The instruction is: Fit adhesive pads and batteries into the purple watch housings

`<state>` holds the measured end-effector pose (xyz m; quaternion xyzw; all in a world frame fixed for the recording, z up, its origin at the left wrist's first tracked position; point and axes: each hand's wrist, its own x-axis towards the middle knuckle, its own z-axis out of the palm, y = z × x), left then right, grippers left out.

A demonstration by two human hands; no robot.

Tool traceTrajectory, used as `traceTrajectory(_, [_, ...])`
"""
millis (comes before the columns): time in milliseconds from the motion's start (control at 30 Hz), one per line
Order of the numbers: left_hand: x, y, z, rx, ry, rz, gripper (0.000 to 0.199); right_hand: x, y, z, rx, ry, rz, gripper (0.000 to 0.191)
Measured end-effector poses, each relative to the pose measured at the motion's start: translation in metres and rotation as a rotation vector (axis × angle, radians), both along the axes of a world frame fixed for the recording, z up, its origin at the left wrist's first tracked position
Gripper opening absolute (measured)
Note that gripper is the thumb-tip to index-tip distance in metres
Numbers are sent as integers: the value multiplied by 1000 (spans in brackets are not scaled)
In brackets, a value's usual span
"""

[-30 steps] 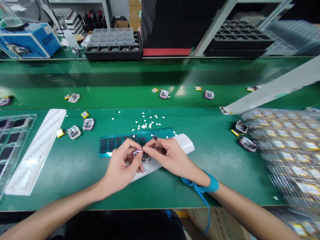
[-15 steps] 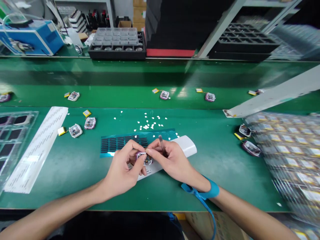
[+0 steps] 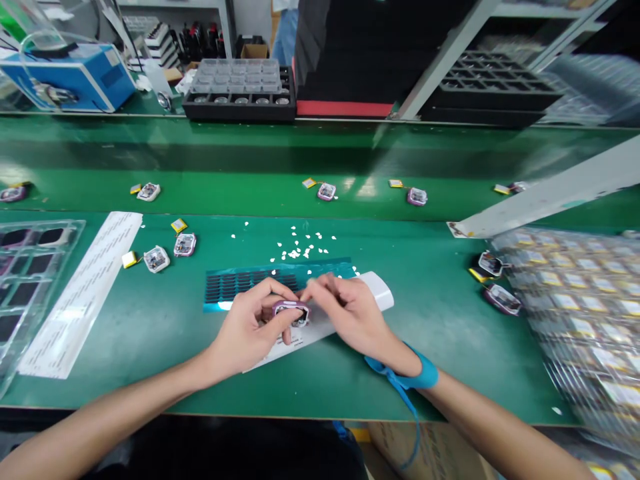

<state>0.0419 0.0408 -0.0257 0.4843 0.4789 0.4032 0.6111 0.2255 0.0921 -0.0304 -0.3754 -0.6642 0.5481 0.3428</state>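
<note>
A small purple-rimmed device with its inside showing is gripped between the thumb and fingers of my left hand. Beside its upper right edge is my right hand, fingers bent and pinched together; whatever they hold is too small or hidden to name. A blue band circles my right wrist. Under the hands lie a white printed sheet with a curled end and a teal film with rows of black strips. Small white pieces are scattered just beyond the film.
Two opened devices with yellow batteries lie left, near a long white strip and a clear tray. To the right are dark devices, a slanted post and stacked clear trays. More devices line the back strip.
My right fingers have shifted slightly up and right from the device, and the metal tool seen in them before no longer shows. The device is tilted differently. A person's blue-clad leg appears behind the shelf.
</note>
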Motion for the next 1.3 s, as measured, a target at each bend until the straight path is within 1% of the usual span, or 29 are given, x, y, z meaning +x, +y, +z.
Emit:
traceTrajectory(33, [-3,2,2,12,53,-38,18,3,3,1,36,15,-18,43])
traceTrajectory(100, [-12,8,6,70,244,-129,16,8,9,2,126,51,-88,52])
traceTrajectory(167, [-21,14,10,138,466,-245,13,13,15,3,225,-4,-153,58])
traceTrajectory(200, [-25,16,11,161,552,-302,12,15,17,2,246,-63,-152,60])
traceTrajectory(233, [-28,18,12,172,610,-351,13,15,20,2,226,-110,-123,62])
traceTrajectory(300, [-31,21,13,175,663,-407,13,15,23,-2,83,-125,-1,63])
traceTrajectory(367, [-32,21,14,179,677,-403,11,14,27,-7,-82,-58,111,62])
traceTrajectory(400, [-32,21,14,180,680,-400,11,13,28,-10,-144,-26,141,62])
traceTrajectory(467, [-32,21,14,168,680,-393,9,11,30,-15,-218,-5,164,62])
traceTrajectory(500, [-33,21,14,159,678,-388,8,11,31,-17,-228,-11,163,62])
traceTrajectory(600, [-35,21,14,151,689,-370,7,10,31,-19,-160,-67,160,62])
traceTrajectory(700, [-36,23,15,170,706,-368,7,11,30,-18,-94,-113,186,61])
traceTrajectory(967, [-34,24,16,217,726,-379,7,11,31,-17,-93,-117,210,60])
traceTrajectory(1200, [-34,22,16,261,754,-382,8,12,32,-15,-55,-118,239,59])
traceTrajectory(1300, [-33,22,16,277,776,-386,8,12,33,-14,-90,-87,270,58])
